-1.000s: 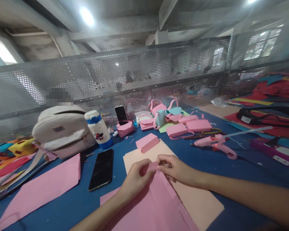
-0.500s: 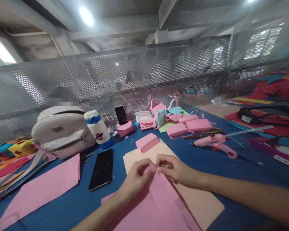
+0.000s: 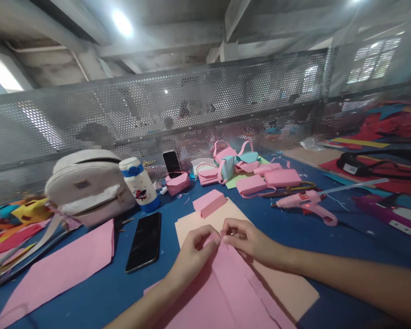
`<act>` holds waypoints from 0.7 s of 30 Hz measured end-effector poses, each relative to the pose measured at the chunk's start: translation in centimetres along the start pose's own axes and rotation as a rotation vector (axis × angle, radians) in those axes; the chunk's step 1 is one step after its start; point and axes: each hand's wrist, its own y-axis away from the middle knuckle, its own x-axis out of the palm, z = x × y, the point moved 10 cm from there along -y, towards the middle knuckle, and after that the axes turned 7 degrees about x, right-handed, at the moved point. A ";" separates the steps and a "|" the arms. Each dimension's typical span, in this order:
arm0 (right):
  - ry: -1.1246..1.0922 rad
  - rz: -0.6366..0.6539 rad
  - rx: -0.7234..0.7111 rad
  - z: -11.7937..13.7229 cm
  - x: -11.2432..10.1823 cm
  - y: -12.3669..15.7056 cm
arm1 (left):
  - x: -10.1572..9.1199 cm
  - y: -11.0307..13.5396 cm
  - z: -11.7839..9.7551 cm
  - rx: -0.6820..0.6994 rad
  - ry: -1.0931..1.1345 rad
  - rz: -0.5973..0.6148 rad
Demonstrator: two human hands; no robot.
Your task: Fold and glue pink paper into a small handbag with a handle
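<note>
A pink paper sheet (image 3: 215, 292) with crease lines lies in front of me, its right edge torn or folded into a strip. My left hand (image 3: 199, 246) pinches its far corner between thumb and fingers. Close beside it, my right hand (image 3: 245, 237) grips the same sheet's edge strip, thumb and fingertips together. A small gap shows between the two pinches. Beneath lies a stack of peach paper (image 3: 291, 292). A folded pink paper box (image 3: 209, 203) rests on the stack's far end.
Left are a black phone (image 3: 144, 242), pink sheets (image 3: 65, 274), a bottle (image 3: 140, 183) and a white backpack (image 3: 85, 187). Several small paper bags (image 3: 251, 185) stand at the back. A pink glue gun (image 3: 308, 203) lies right, its light on. A perforated metal screen (image 3: 198, 105) closes the far side.
The strip at the sheet's right edge has spread further from the rest, and the fingertips have drawn slightly apart. Other things on the table stay put.
</note>
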 end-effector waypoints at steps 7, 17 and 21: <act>0.056 0.039 0.062 -1.4 0.1 -0.4 | 0.0 -0.5 -0.6 -0.027 -0.200 0.083; -0.130 0.064 0.112 -1.9 0.4 -0.7 | -0.5 -0.3 -0.8 0.007 -0.242 0.030; -0.209 0.084 0.137 -2.2 0.6 -0.8 | -0.7 0.0 -1.7 0.037 -0.284 -0.013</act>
